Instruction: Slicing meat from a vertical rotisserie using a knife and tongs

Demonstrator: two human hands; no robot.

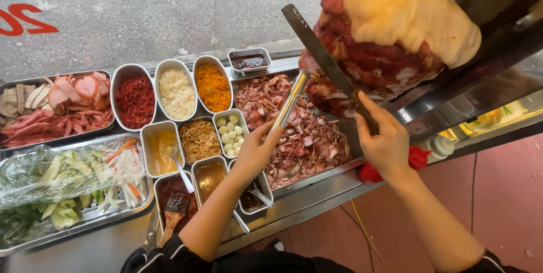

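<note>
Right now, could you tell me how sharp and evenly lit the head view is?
Head view: even daylight, soft shadows; the long knife and metal tongs are sharp, with a bright glint on the tongs; the plastic-wrapped vegetables show glare; straight edges bow slightly.

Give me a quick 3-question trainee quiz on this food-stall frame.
1. True or false: the right hand holds the long knife against the meat stack.
2. What does the left hand hold? A) spoon B) metal tongs C) bottle
3. Fill in: the tray of shaved meat lies directly ___ the meat stack.

Key: 1 true; 2 B; 3 below.
</note>
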